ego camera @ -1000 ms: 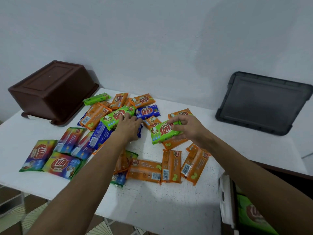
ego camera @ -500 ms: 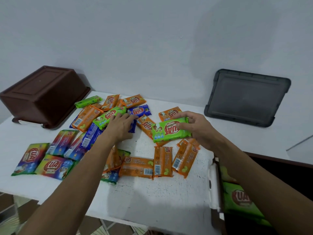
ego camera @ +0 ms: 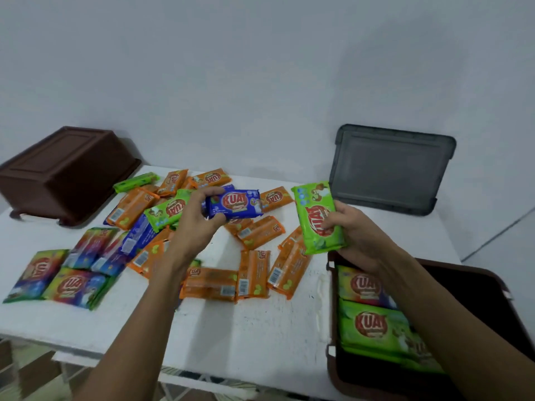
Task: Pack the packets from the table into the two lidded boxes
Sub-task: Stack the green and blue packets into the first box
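Observation:
My left hand [ego camera: 194, 224] grips a blue packet [ego camera: 235, 204], lifted above the pile. Over the table's right edge, my right hand [ego camera: 354, 237] holds a green packet [ego camera: 317, 218] upright, just above the open brown box [ego camera: 492, 287]. That box, at the lower right, holds green packets [ego camera: 373, 325] and one multicoloured packet. Several orange packets [ego camera: 254, 273], a green one [ego camera: 168, 211] and blue ones lie scattered on the white table [ego camera: 231, 328]. Multicoloured packets [ego camera: 72, 285] lie at the left.
A second brown box [ego camera: 66, 172] sits upside down at the back left of the table. A grey lid [ego camera: 390, 169] leans against the wall at the back right. The table's front edge runs close below my forearms.
My left hand has picked a blue packet up off the pile. My right hand has carried the green packet to the right and turned it upright over the open box.

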`<state>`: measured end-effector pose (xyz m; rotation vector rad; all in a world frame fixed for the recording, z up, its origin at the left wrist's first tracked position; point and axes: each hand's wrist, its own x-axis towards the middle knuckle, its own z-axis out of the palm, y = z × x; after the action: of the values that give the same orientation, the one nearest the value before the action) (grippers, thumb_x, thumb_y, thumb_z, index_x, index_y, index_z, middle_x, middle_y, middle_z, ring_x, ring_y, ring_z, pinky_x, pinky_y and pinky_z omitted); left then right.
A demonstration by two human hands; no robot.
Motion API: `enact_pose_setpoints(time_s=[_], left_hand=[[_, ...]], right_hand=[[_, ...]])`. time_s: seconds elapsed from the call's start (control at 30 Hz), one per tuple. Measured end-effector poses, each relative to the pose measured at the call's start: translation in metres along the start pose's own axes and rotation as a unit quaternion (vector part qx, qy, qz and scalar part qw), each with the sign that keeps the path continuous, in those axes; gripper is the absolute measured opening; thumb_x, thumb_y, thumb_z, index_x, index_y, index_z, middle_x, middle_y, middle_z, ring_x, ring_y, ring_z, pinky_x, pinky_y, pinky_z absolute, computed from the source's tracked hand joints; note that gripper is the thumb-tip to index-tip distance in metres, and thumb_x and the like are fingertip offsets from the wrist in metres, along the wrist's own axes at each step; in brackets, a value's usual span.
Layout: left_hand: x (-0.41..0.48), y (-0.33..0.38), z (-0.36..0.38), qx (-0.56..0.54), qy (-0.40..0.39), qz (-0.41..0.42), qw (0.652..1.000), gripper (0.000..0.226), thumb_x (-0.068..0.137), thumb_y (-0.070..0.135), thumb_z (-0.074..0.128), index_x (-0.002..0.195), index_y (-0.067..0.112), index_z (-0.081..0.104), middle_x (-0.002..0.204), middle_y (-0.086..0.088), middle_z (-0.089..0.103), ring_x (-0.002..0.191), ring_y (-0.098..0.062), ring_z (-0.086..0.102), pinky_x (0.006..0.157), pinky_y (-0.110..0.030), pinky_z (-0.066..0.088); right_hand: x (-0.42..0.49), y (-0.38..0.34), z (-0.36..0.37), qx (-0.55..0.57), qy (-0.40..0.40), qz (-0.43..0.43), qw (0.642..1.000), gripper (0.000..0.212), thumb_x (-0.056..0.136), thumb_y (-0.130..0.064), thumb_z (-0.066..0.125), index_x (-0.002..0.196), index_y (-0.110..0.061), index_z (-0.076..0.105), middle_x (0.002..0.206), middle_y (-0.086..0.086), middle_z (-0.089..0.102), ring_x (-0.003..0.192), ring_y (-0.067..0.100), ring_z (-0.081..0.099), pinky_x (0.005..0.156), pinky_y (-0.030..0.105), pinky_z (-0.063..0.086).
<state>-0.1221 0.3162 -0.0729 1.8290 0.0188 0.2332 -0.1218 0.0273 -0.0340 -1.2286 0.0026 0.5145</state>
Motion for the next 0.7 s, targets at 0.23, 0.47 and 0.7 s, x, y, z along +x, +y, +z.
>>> enact_pose_setpoints(time_s=[0.23,0.47,0.7], left_hand=[[-0.040,0.043,0.069,-0.247,0.023,-0.062,0.967,0.037,0.090,-0.012,0.043,0.118,0.008,0.055,0.115,-0.002,0.062,0.094,-0.016,0.070,0.069,-0.034,0.061],[-0.069,0.054,0.130,-0.231,0.012,-0.036,0.972,0.029,0.094,-0.002,0.054,0.111,0.021,0.061,0.116,0.001,0.063,0.101,-0.016,0.068,0.078,-0.029,0.059],[-0.094,0.066,0.168,-0.144,-0.006,-0.014,0.989,0.034,0.095,0.013,0.057,0.128,0.021,0.054,0.124,0.005,0.058,0.108,-0.011,0.064,0.076,-0.026,0.059]], right_hand=[[-0.049,-0.015,-0.033,-0.104,0.076,-0.101,0.987,0.022,0.086,-0.006,0.067,0.107,-0.013,0.063,0.094,0.006,0.072,0.087,0.023,0.068,0.075,0.044,0.058],[-0.102,-0.023,-0.077,-0.173,0.076,-0.154,0.970,0.055,0.082,0.000,0.073,0.123,-0.032,0.056,0.107,0.001,0.066,0.091,0.028,0.072,0.065,0.040,0.061],[-0.153,-0.023,-0.124,-0.232,0.101,-0.091,0.963,0.016,0.087,-0.007,0.070,0.103,-0.010,0.070,0.109,0.014,0.068,0.095,0.029,0.072,0.070,0.042,0.062]])
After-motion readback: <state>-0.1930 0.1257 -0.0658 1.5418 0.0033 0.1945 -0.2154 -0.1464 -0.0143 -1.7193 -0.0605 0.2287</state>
